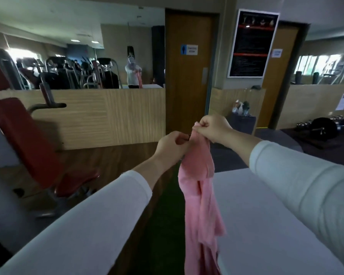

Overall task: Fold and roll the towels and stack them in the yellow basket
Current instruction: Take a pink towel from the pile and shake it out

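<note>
Head view | left hand (172, 144) and right hand (213, 129) both pinch pink towel (200, 187) top, frame centre | towel hangs over white worktop (266, 225) edge | red gym bench (28, 139) left

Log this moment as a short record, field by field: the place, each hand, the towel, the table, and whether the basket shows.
place: gym, with a red gym bench on the left and a wooden door ahead
left hand: pinches the pink towel near its top
right hand: pinches the towel's top corner, slightly higher
towel state: unfolded, bunched, hanging down from both hands
white table: below right; the towel hangs by its left edge
yellow basket: not in view
</note>
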### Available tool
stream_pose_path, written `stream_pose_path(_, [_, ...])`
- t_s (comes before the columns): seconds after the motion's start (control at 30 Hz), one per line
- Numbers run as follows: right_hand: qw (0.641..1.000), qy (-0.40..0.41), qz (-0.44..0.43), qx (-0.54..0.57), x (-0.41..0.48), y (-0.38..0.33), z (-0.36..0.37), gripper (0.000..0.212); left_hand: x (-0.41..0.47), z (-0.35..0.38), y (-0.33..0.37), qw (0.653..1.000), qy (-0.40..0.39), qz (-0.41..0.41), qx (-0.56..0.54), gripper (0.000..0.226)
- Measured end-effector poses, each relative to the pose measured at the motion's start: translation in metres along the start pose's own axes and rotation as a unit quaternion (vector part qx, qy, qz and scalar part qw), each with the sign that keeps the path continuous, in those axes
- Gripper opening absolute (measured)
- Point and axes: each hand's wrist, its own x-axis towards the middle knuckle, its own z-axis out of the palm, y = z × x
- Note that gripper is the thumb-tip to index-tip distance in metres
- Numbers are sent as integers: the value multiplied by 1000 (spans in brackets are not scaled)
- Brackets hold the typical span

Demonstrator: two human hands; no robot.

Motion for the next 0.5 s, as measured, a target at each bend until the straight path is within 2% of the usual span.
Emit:
stream_pose_path(0.17, [998, 29, 32, 41, 87, 5, 25, 24, 66, -7, -40, 999, -26, -30, 25, 37])
stream_pose_path(0.3, [989, 70, 57, 119, 165, -5, 34, 16, 136, -27, -68, 999, -7, -17, 49, 13])
stream_pose_path(0.5, [979, 113, 46, 161, 263, -20, 38, 12, 240, -66, -94, 998, 44, 5, 53, 14])
